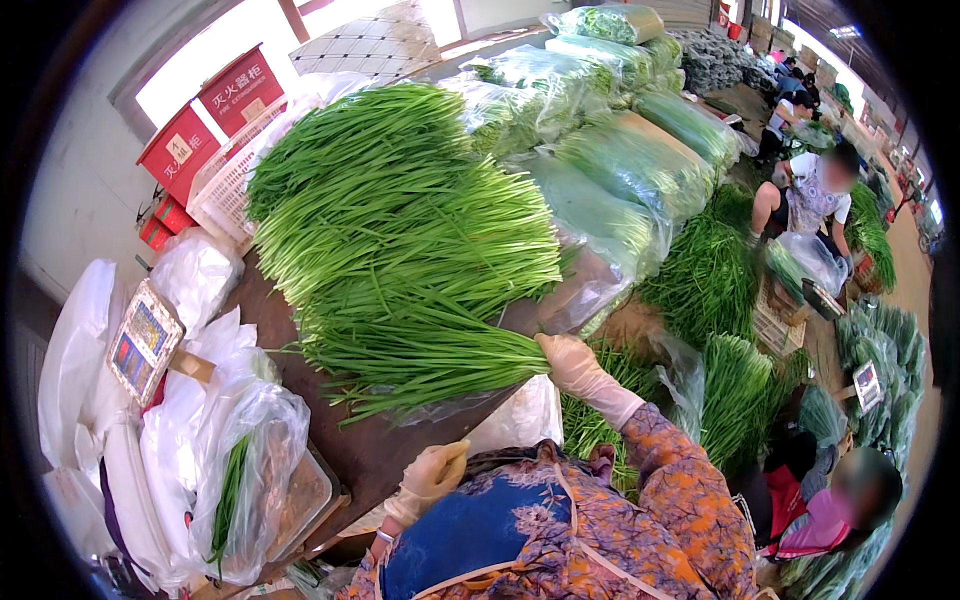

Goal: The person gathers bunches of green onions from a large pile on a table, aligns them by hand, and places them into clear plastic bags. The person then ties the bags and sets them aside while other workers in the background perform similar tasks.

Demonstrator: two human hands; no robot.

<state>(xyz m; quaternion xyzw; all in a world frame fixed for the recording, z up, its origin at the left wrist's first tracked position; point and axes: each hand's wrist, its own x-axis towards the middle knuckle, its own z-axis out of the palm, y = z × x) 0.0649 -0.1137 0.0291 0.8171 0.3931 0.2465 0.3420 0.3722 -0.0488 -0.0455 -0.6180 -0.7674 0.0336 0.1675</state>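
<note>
A thick pile of long green garlic chives (pixel 400 200) lies across the brown table, pale stem ends toward the right. In front of it, a separate bunch of garlic chives (pixel 440 355) lies with its leaves fanned out to the left. My right hand (pixel 578 368), in a pale glove, is closed around the stem ends of that bunch at the table's right edge. My left hand (pixel 432 474), gloved too, is near the front edge of the table, close to my apron. Its fingers are curled, with nothing visible in them.
Bagged chives (pixel 630 165) are stacked at the back right. Loose chives (pixel 705 270) heap on the floor to the right. Plastic bags (pixel 250 450) and a scale with a display (pixel 145 345) stand at the left. Red cabinets (pixel 180 150) are by the wall. Co-workers (pixel 815 200) sit at the right.
</note>
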